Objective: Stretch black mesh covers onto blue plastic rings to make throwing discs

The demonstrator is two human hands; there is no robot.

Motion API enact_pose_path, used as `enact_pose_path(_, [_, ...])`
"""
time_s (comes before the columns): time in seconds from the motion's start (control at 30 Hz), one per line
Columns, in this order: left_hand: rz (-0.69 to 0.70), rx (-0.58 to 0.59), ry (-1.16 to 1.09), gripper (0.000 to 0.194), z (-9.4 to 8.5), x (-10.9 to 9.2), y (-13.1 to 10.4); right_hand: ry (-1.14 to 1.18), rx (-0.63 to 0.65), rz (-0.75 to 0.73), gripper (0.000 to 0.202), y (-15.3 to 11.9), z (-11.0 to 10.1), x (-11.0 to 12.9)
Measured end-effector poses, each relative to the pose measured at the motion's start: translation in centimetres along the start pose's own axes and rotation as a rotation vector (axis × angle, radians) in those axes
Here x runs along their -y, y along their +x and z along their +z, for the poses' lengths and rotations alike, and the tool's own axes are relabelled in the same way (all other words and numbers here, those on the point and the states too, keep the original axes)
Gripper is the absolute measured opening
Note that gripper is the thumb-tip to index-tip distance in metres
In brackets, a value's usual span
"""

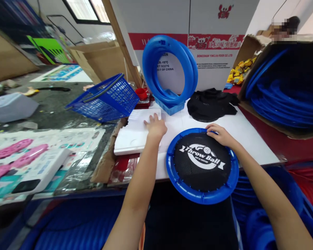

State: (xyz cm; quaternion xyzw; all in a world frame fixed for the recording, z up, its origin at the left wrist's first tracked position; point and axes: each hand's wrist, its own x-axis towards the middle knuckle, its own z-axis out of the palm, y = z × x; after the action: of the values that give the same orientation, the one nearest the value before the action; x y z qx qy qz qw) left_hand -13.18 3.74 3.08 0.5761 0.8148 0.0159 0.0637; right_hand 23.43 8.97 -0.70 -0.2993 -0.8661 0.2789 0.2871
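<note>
My left hand (155, 125) lies with its fingers spread on a white foam block (131, 133) at the left of the white work surface. In front of me is a round throw-and-catch disc (203, 165) with a blue plastic rim, black mesh and white "Throw Ball" print. The near part of its rim reaches past the table edge. My right hand (220, 135) grips the disc at its far right rim, with the thumb partly hidden. Behind it lies a pile of black mesh pieces (212, 104). Several blue rings (150, 69) stand upright in a light blue basket (169, 107).
A tilted blue basket (106, 99) stands left of the foam. At the right, a carton (271, 130) holds many blue rings. A tall printed carton (214, 74) backs the table. Pink parts (28, 156) lie far left. More blue rings fill containers below the table.
</note>
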Motion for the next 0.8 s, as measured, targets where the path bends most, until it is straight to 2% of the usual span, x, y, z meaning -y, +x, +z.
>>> enact_pose_path(0.07, [0.007,-0.068,0.0,0.052,-0.1,-0.3,-0.2,0.0,-0.009,0.002,0.021,0.0,0.1,-0.1])
enact_pose_path(0.1, [0.074,-0.103,-0.013,0.05,-0.1,-0.9,-0.5,0.0,-0.011,-0.001,0.021,0.0,0.1,-0.1])
enact_pose_path(0.17, [0.344,-0.134,-0.093,0.044,0.2,-3.0,-1.6,0.005,-0.011,-0.011,0.021,0.1,0.2,-0.2])
enact_pose_path(0.23, [0.673,-0.083,-0.228,0.037,0.7,-5.7,-2.8,0.014,-0.004,-0.023,0.022,0.3,0.1,-0.2])
enact_pose_path(0.3, [0.856,-0.026,-0.311,0.032,1.5,-8.2,-3.9,0.023,0.011,-0.033,0.023,0.5,0.1,-0.3])
enact_pose_path(0.37, [0.89,-0.025,-0.32,0.029,2.1,-9.6,-4.7,0.04,0.03,-0.04,0.023,0.9,0.0,-0.5])
enact_pose_path(0.43, [0.877,-0.047,-0.325,0.026,2.6,-9.9,-5.1,0.07,0.059,-0.039,0.022,1.2,0.0,-0.7])
enact_pose_path(0.53, [0.866,-0.043,-0.42,0.02,2.7,-9.0,-5.5,0.135,0.091,-0.005,0.024,1.6,0.0,-0.7])
enact_pose_path(0.7, [0.919,-0.01,-0.529,0.013,2.3,-8.0,-5.5,0.177,0.072,0.029,0.027,1.6,0.1,0.0])
enact_pose_path(0.8, [0.864,-0.029,-0.558,0.016,2.1,-7.9,-5.1,0.171,0.077,0.033,0.027,1.3,0.1,0.3])
